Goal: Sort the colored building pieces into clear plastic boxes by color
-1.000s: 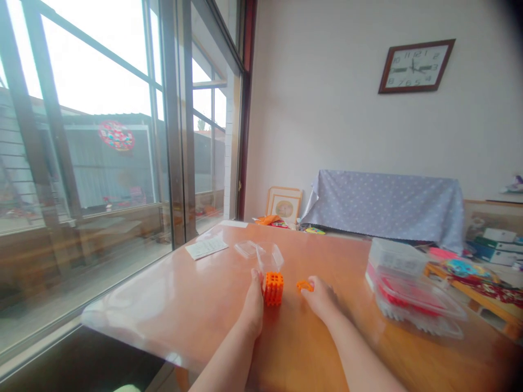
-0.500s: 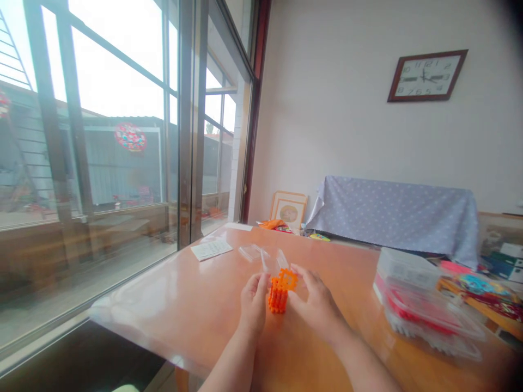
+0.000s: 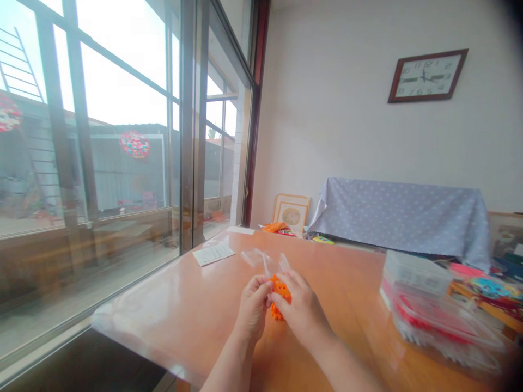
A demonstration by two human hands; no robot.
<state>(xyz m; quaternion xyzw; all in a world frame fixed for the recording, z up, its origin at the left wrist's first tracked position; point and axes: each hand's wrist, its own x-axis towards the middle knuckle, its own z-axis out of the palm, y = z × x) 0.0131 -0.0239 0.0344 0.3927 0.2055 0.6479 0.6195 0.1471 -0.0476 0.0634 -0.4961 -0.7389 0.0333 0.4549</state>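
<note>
Between my two hands is an orange plastic block assembly [image 3: 279,311] with knobbly, toothed edges, held just above the brown table. My left hand [image 3: 254,305] grips its left side between thumb and curled fingers. On the right and over the top, my right hand [image 3: 300,305] presses its thumb and fingers on the same orange piece, and the two thumbs nearly meet. Much of the assembly is covered by my fingers. Just beyond the hands, clear plastic pieces [image 3: 256,257] lie on the table, partly hidden by the fingers.
A printed white sheet [image 3: 213,253] lies on the table [image 3: 183,305] at the far left. Stacked clear containers [image 3: 417,275], one with red contents, stand on the right. Behind the table is a cloth-covered piece of furniture [image 3: 400,218]. A large window [image 3: 126,136] runs along the left.
My right hand has moved left and closed over the top orange piece, which was tilted and visible before. It now sits against the rest. The view has shifted slightly.
</note>
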